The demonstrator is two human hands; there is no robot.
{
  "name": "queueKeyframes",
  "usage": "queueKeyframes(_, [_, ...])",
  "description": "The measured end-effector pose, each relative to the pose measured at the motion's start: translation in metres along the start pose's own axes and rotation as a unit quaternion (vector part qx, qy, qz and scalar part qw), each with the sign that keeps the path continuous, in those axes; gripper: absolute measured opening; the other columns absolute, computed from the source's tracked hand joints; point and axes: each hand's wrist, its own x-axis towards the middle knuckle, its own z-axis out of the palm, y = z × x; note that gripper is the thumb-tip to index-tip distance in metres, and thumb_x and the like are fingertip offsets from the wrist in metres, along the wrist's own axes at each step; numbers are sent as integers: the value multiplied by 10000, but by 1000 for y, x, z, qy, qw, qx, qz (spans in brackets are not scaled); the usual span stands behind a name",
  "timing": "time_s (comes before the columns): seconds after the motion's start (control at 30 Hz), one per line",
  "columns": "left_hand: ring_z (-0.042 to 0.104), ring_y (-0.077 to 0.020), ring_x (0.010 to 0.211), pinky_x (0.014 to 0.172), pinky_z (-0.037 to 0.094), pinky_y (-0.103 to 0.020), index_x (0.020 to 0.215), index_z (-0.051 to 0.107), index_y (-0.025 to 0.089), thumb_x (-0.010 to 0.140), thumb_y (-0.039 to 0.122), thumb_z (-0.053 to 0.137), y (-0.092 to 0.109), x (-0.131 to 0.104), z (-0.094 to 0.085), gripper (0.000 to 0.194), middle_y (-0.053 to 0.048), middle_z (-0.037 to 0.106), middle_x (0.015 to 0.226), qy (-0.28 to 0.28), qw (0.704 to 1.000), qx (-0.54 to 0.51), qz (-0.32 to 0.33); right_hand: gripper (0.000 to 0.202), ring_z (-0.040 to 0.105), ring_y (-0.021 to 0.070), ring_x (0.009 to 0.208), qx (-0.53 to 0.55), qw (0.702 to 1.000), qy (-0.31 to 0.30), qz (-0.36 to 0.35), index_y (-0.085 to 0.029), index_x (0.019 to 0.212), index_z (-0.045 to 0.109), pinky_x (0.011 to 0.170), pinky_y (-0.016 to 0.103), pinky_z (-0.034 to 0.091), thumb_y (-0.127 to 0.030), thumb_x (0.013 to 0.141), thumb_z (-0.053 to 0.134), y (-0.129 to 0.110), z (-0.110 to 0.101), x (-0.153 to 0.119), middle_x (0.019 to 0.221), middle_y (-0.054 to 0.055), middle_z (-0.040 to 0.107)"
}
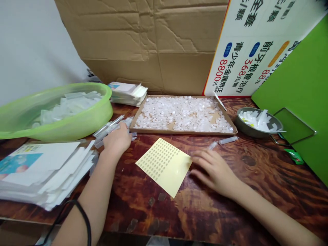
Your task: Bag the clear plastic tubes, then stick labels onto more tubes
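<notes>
My left hand (117, 139) reaches over a small heap of clear plastic tubes (109, 128) beside the green basin. Its fingers bend down among the tubes, and the fingertips are hidden, so a grip cannot be made out. My right hand (214, 169) is open, fingers stretched out and apart, at the right corner of a pale yellow sticker sheet (171, 176). Whether the fingertips touch the sheet is unclear. Rows of small oval stickers cover the sheet's left and upper part; the rest is bare backing. Just beyond my right hand lies a capped clear tube (228, 140).
A shallow cardboard tray (179, 132) of small clear plastic pieces stands at the back. The green basin (77, 131) holds clear tubes. Paper stacks lie at left (58, 171) and behind (129, 92). A grey bowl (252, 130) with white strips stands right, near a green packet (294, 156).
</notes>
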Motion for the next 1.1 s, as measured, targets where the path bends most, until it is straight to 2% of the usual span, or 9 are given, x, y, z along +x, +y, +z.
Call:
queueKeyframes(0.1, [623, -388, 812, 651, 448, -461, 1111, 467, 158, 860, 342, 353, 12, -8, -3, 331, -209, 645, 860, 46, 999, 2, 18, 443, 434, 263, 1190, 85, 991, -86, -52, -203, 1202, 517, 962, 432, 372, -472, 851, 530, -16, 0, 4, 1290, 111, 516])
queueKeyframes(0.23, [629, -338, 794, 687, 457, -444, 1051, 556, 211, 888, 340, 325, 37, -32, -8, 311, -133, 657, 832, 86, 984, -103, 116, 208, 538, 212, 1036, 159, 982, -98, -27, -184, 926, 625, 899, 378, 414, -360, 882, 523, -13, -6, 4, 1029, 88, 632])
queueKeyframes(0.37, [631, -215, 892, 757, 477, -322, 1192, 520, 265, 929, 375, 320, 68, -61, 10, 348, -53, 668, 959, -27, 872, -387, 299, 107, 566, 173, 830, 204, 974, -95, 0, -169, 889, 623, 788, 332, 451, -251, 858, 563, -2, -11, 1, 821, 52, 614])
queueKeyframes(0.43, [616, -193, 954, 730, 489, -280, 1295, 408, 289, 906, 369, 411, 81, -75, 23, 398, -50, 639, 1078, -63, 823, -469, 314, 176, 553, 174, 894, 227, 969, -96, 1, -179, 1008, 604, 806, 321, 453, -235, 842, 586, -1, -10, 1, 922, 61, 607])
queueKeyframes(0.53, [627, -169, 827, 619, 477, -230, 1165, 452, 251, 804, 336, 599, 96, -91, 41, 399, -33, 647, 976, -50, 792, -534, 292, 284, 515, 191, 1014, 231, 969, -84, 1, -205, 1128, 557, 869, 337, 440, -242, 847, 581, -6, -4, 4, 1071, 80, 574])
queueKeyframes(0.63, [555, -121, 556, 513, 410, -211, 908, 475, 209, 832, 401, 554, 104, -96, 53, 221, 34, 581, 658, -61, 788, -560, 249, 254, 509, 204, 989, 214, 973, -79, 30, -200, 1095, 562, 863, 357, 434, -256, 848, 583, -10, 3, 8, 1045, 77, 580])
queueKeyframes(0.7, [507, -111, 499, 496, 376, -214, 793, 458, 199, 889, 438, 440, 106, -94, 58, 258, 48, 517, 568, -78, 790, -559, 238, 190, 519, 200, 915, 216, 972, -77, 58, -197, 1012, 585, 814, 351, 441, -264, 835, 604, -12, 8, 12, 949, 57, 591])
queueKeyframes(0.83, [493, -118, 547, 531, 353, -228, 722, 427, 198, 909, 426, 399, 107, -91, 59, 296, 40, 492, 589, -40, 812, -530, 242, 71, 519, 194, 851, 224, 967, -45, 108, -194, 868, 588, 756, 340, 438, -195, 810, 628, -12, 17, 21, 854, 33, 567])
queueKeyframes(1.1, [504, -128, 537, 543, 362, -241, 757, 404, 209, 910, 438, 394, 104, -91, 61, 276, 35, 509, 608, -42, 825, -523, 209, 145, 495, 181, 799, 225, 964, 3, 139, -186, 776, 453, 703, 320, 436, -127, 812, 580, -13, 27, 26, 826, 30, 500])
